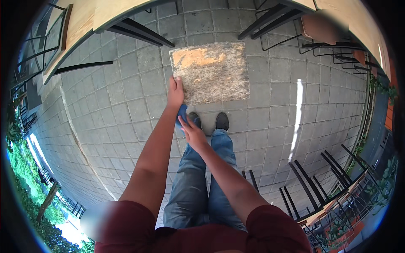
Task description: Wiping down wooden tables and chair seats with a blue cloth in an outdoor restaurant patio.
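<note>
Evidently, a worn, flaking board (219,78) sits at 12 o'clock of the view, over grey paving (270,126); whether it touches the ground, I cannot tell. Taking the board as the dial, the left hand (175,91) grips its edge at 8 o'clock, fingertips partly hidden. At 7 o'clock a blue cloth (182,114), just beside the left wrist, is gripped by the fingers of the right hand (194,134). Dark shoes (222,121) stand near, around 6 o'clock. A wooden table (122,12) with black legs shows toward 10 o'clock.
</note>
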A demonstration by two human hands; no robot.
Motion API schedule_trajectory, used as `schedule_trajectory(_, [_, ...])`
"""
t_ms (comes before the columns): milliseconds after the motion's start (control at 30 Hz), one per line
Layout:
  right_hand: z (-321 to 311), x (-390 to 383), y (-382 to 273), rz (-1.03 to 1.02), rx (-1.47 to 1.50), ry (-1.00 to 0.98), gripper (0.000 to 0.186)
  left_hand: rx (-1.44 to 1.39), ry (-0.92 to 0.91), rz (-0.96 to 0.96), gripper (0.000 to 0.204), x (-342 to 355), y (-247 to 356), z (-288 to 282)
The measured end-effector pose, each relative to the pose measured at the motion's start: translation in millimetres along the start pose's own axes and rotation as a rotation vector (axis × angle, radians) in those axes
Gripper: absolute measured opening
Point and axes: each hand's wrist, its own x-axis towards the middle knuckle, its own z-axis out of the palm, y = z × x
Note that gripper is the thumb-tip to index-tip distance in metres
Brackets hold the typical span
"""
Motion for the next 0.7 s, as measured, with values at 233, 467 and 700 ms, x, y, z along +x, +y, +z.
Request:
schedule_trajectory(233, [-112.1,-18.4,-115.8,-0.156,-0.006,-0.196,0.061,-0.156,0.074,-0.136,0.057,-105.3,67.0,-95.9])
schedule_trajectory(467, [-189.6,-79.5,-233.3,-0.326,-0.06,-0.194,0.06,-0.428,-0.509,-0.144,0.047,-243.1,208.7,-149.0])
schedule_trajectory(700, [-219.2,-53.6,-306.9,-0.319,0.156,0.0,0.057,-0.505,-0.572,-0.059,0.041,-231.3,288.8,-203.9])
